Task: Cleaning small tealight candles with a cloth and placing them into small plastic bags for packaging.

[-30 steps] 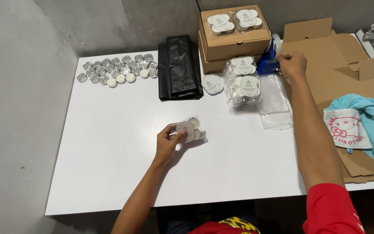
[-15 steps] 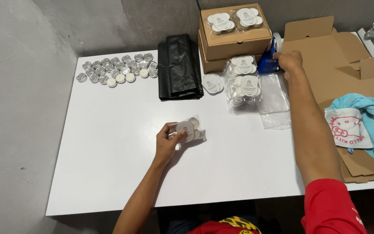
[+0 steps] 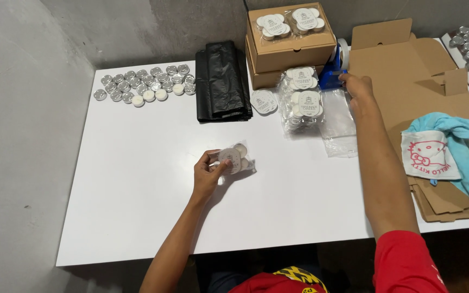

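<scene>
The clear packet of tealight candles (image 3: pixel 234 159) rests near the middle of the white table (image 3: pixel 137 190), with a round label on its top face. The left hand (image 3: pixel 206 174) is closed on the packet's left end, thumb on top and fingers curled beneath the edge. The right hand (image 3: pixel 357 89) is extended to the far side of the table, fingers loosely curled and in contact with the blue tape dispenser (image 3: pixel 333 69); whether it has a firm grip on the dispenser cannot be told. The dispenser stands just beside two stacked cardboard boxes (image 3: pixel 289 49), the upper one carrying two more candle packets. A pile of filled packets (image 3: pixel 303 100) lies in front of the boxes, with empty clear bags (image 3: pixel 338 122) to its right, under the right forearm. A folded black plastic bag (image 3: pixel 222 81) lies left of the boxes, and loose tealights (image 3: pixel 145 87) sit in rows at the far left corner. Flattened cardboard (image 3: pixel 424 81) and a light blue cloth (image 3: pixel 451 149) occupy the right side.
</scene>
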